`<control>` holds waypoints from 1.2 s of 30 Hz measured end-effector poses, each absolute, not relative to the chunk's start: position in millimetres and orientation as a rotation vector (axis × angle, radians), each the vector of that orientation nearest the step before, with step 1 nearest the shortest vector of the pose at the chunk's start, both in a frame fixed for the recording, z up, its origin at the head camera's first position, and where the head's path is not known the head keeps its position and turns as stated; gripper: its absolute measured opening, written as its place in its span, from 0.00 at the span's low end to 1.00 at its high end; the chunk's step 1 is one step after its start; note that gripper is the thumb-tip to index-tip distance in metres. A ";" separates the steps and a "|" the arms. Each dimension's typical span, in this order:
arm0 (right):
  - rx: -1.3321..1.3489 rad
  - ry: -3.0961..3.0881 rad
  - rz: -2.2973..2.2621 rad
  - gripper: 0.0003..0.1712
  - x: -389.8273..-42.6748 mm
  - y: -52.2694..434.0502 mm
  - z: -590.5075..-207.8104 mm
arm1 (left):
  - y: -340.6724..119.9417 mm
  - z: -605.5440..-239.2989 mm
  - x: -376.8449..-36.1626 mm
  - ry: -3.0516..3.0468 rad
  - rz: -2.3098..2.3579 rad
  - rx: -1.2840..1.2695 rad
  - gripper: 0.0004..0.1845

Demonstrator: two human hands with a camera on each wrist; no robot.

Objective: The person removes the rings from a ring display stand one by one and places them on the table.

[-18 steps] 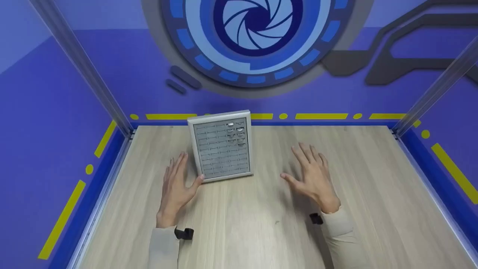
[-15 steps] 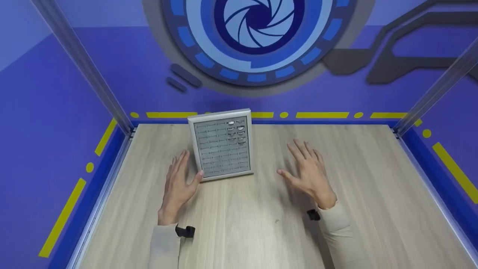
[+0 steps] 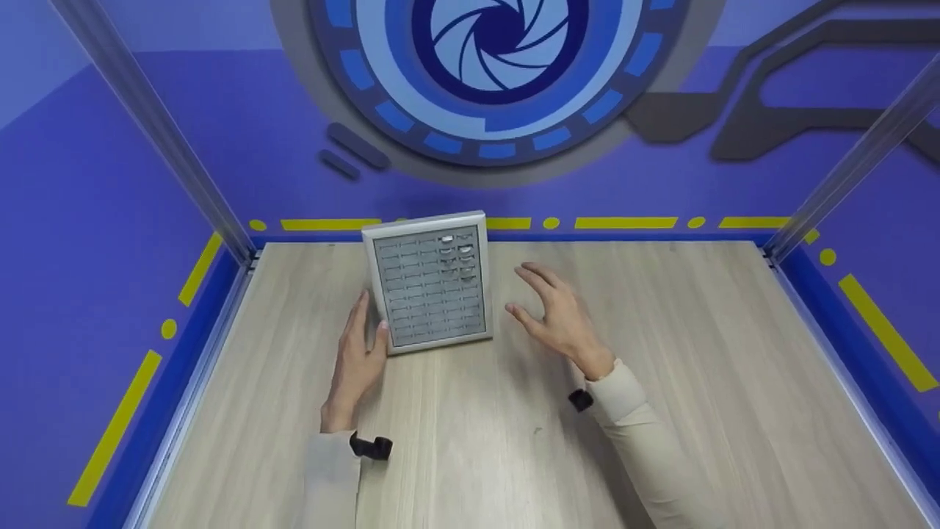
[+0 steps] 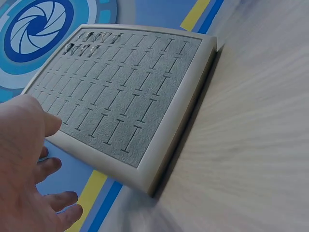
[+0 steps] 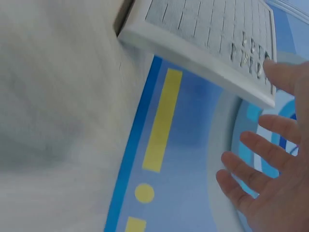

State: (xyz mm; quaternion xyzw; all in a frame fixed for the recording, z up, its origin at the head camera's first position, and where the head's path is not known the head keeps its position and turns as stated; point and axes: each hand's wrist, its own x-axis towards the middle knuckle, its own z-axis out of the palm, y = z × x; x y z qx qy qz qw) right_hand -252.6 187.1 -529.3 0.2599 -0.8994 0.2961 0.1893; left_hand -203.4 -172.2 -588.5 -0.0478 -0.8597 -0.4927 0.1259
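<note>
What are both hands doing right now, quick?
Left hand: open, fingers straight, thumb touching the ring tray's left edge.
Right hand: open, fingers relaxed, holding nothing, just right of the tray.

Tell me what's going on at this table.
A person sits at a light wooden table with a grey ring display tray lying near the far edge. The left hand rests beside the tray's near left corner, thumb against the frame. The right hand hovers open just right of the tray, touching nothing. A few rings sit in the top right slots; the other slots look empty.
</note>
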 end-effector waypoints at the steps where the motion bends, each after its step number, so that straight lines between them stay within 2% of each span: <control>1: 0.737 -2.526 0.842 0.36 -255.2 182.9 -529.5 | -171.8 -589.1 -204.5 -2.500 -1.438 -0.136 0.35; 10: 0.816 -2.410 0.923 0.25 -271.5 156.3 -536.2 | -168.9 -597.5 -211.2 -2.488 -1.520 -0.080 0.37; 20: 0.836 -2.358 0.900 0.15 -280.9 130.3 -535.1 | -166.4 -600.5 -216.2 -2.433 -1.596 -0.094 0.33; 36: 0.747 -2.290 0.462 0.04 -285.1 98.8 -546.4 | -155.7 -609.1 -216.5 -2.351 -1.644 -0.070 0.33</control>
